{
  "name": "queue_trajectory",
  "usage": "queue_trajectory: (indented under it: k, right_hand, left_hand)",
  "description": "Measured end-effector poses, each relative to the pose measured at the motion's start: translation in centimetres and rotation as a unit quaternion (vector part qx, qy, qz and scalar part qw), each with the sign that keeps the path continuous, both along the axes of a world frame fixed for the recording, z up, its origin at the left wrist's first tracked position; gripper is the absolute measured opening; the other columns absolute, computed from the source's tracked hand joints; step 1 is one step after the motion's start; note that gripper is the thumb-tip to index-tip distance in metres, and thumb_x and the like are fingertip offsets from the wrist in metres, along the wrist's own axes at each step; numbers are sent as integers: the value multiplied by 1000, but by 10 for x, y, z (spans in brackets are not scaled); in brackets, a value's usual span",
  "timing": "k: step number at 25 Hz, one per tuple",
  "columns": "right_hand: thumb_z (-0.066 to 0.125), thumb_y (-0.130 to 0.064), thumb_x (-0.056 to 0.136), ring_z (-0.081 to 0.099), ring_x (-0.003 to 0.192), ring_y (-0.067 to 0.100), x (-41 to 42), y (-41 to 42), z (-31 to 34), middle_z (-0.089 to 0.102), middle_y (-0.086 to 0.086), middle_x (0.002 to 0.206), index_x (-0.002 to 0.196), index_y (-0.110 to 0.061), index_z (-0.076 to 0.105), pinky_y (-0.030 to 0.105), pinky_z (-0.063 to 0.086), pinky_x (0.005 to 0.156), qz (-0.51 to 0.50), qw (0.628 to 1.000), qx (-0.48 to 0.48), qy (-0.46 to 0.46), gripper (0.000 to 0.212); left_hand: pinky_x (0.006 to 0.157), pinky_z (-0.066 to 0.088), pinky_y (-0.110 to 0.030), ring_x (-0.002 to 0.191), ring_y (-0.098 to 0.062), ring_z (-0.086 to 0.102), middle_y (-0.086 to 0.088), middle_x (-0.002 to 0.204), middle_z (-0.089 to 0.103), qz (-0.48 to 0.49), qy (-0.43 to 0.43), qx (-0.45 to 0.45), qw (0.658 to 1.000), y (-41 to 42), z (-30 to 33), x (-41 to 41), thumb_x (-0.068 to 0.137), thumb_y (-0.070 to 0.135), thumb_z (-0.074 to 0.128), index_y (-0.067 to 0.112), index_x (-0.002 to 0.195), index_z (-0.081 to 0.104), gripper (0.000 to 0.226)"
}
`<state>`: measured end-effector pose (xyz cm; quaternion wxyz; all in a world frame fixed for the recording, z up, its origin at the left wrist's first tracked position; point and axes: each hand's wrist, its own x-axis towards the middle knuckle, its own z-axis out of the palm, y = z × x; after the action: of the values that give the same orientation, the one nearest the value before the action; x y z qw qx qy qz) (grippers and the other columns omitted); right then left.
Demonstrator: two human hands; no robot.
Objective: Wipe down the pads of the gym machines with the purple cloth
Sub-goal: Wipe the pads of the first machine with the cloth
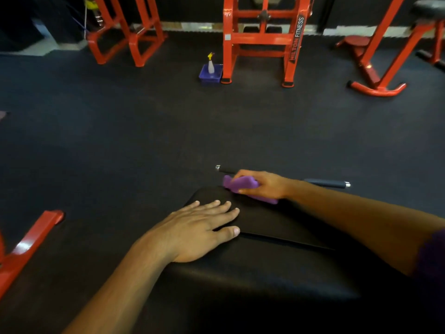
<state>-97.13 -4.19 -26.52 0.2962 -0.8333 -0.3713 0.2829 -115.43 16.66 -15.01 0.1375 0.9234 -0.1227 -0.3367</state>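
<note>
I'm in a gym, on the weights floor. Dark rubber matting floor runs wall to wall. Red-orange steel machine frames stand along the far wall; the middle frame carries the lettering "HILTON FITNESS" on one upright. To its right, a red bench stand with a curved foot and a black round pad on top. Another red frame stands at far left. Under me, a black padded seat. A blue tub with a spray bottle sits by the middle frame's foot.
</note>
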Motion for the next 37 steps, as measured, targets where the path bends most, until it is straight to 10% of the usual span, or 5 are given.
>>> queue_trajectory:
  k: [11,27,33,37]
  right_hand:
    - [64,-34,99,61,114,14,-29,-278,34,65,-13,116,111,-44,58,28,46,92,-207,944,-255,5,17]
    - [58,-47,97,60,114,16,-19,102,7,63,-6,124,117,-38,59,46,46,105,-38,998,-51,-13,22]
    - [59,-40,99,58,114,19,-22,57,50,59,-1,128,129,-37,52,44,49,98,-23,1000,-10,-16,30]
    - [64,-36,98,61,106,13,-46,-54,94,64,-8,121,125,-34,56,30,49,93,-45,996,-18,-69,29]
  left_hand:
    - [129,0,-35,154,3,-4,23,169,0,-18,-7,-1,1000,0,-1,-2,106,63,18,45,161,10,59]
    - [129,0,-41,156,0,-1,20,170,4,-14,-14,-2,1000,-2,3,-2,107,63,22,43,163,14,60]
    - [129,2,-41,155,-1,0,23,170,5,2,16,-7,1000,0,8,0,105,65,27,50,160,17,58]
    - [118,30,-43,150,-14,32,15,165,27,14,8,21,1000,-27,18,3,93,81,30,46,155,32,71]
